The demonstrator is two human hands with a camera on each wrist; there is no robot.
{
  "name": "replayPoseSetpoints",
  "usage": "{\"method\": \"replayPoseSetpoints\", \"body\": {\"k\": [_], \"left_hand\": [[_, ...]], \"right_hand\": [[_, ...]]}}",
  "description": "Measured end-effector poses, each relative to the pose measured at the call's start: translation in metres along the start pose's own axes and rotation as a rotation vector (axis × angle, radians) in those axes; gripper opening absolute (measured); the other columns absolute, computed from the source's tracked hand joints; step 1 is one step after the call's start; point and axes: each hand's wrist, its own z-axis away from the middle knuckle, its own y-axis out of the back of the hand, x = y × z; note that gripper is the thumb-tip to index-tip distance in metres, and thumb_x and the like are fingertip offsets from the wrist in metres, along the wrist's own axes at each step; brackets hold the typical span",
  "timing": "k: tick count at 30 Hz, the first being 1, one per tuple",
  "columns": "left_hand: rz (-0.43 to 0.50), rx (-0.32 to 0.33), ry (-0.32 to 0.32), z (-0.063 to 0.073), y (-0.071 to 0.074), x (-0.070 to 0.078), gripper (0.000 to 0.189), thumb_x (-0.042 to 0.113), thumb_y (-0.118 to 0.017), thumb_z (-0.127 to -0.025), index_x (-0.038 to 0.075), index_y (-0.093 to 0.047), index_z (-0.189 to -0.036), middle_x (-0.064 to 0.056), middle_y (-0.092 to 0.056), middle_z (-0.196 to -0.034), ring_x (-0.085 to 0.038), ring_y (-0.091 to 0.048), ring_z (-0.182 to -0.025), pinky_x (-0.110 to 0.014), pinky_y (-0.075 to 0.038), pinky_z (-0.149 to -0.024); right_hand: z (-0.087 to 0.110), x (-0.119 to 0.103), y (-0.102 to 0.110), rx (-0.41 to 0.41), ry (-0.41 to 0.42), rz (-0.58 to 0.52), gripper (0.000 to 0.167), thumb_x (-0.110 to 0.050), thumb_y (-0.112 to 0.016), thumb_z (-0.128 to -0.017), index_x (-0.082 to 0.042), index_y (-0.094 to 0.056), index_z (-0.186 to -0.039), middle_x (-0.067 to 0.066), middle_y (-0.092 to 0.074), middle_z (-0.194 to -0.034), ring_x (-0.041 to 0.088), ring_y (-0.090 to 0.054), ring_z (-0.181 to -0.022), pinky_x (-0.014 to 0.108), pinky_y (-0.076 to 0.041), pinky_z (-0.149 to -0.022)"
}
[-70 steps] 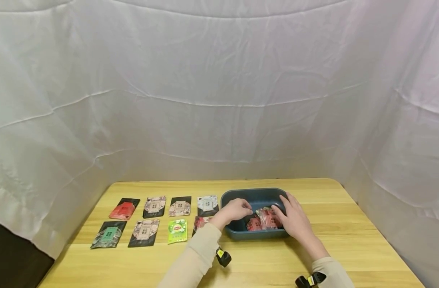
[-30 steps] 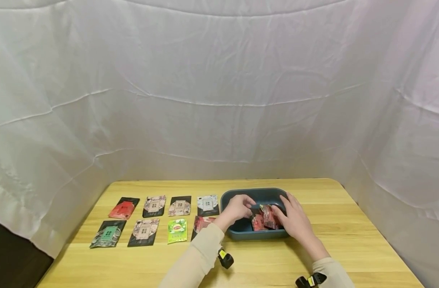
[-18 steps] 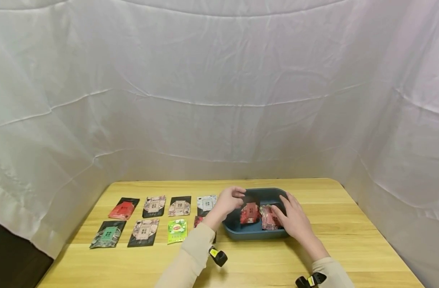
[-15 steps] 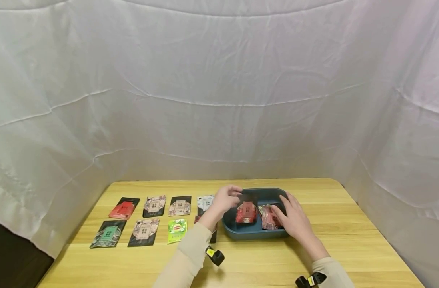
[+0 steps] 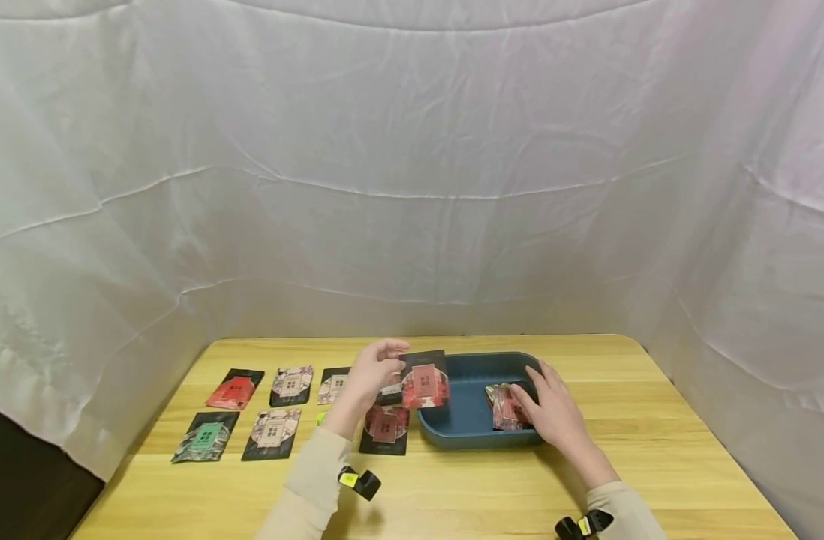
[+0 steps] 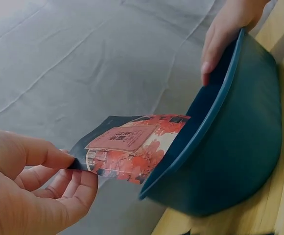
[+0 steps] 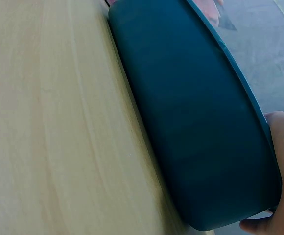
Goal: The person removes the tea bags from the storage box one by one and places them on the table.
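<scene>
My left hand (image 5: 371, 371) pinches the edge of a black-and-red tea bag sachet (image 5: 425, 381) between thumb and fingers. The sachet is held up flat over the left rim of a dark blue plastic box (image 5: 479, 439), and in the left wrist view its far end overlaps the rim. At the box's right end my right hand (image 5: 559, 416) grips the rim, thumb inside and fingers outside. Several red tea sachets (image 5: 503, 409) lie inside by that thumb, partly hidden by it. Below my left hand another black-and-red sachet (image 5: 385, 430) lies on the table.
On the wooden table's left half sachets lie in two rows: a red one (image 5: 235, 390), a green-labelled one (image 5: 206, 436), several pinkish ones such as the front sachet (image 5: 272, 433). My left arm partly covers a bright green one (image 5: 320, 417). A pale curtain (image 5: 412, 247) surrounds the table.
My left hand has drawn the black-and-red sachet out from among those in the box and carried it up and left. The right hand has stayed on the rim.
</scene>
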Motion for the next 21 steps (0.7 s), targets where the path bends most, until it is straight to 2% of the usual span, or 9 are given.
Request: {"method": "replayPoseSetpoints", "body": {"k": [9,13,21], "left_hand": [[0.026,0.054,0.021,0.018,0.037,-0.002,0.035,-0.005,-0.052,-0.091,0.000,-0.059,-0.124,-0.008,-0.057,-0.103,-0.013,-0.059,-0.087,-0.028,-0.055,-0.076],[0.020,0.065,0.040,0.025,0.054,-0.006,0.038,-0.007,-0.052,-0.089,-0.001,-0.058,-0.126,-0.005,-0.058,-0.100,-0.013,-0.059,-0.085,-0.026,-0.054,-0.074],[-0.007,0.067,0.076,0.048,0.096,-0.013,0.038,-0.002,-0.049,-0.094,-0.004,-0.050,-0.133,-0.004,-0.056,-0.103,-0.012,-0.057,-0.090,-0.026,-0.053,-0.072]], "right_hand": [[0.000,-0.001,0.002,-0.003,-0.001,-0.004,0.068,-0.049,-0.043,-0.101,0.001,-0.039,-0.146,0.027,-0.021,-0.158,0.048,-0.021,-0.143,0.066,-0.026,-0.112],[0.000,-0.001,0.002,0.000,0.000,0.000,0.067,-0.049,-0.043,-0.101,0.001,-0.039,-0.146,0.027,-0.022,-0.158,0.048,-0.022,-0.143,0.066,-0.026,-0.112],[0.000,-0.001,0.001,-0.002,0.007,0.000,0.069,-0.051,-0.042,-0.101,0.001,-0.039,-0.146,0.027,-0.022,-0.157,0.048,-0.021,-0.143,0.065,-0.025,-0.113]]}}
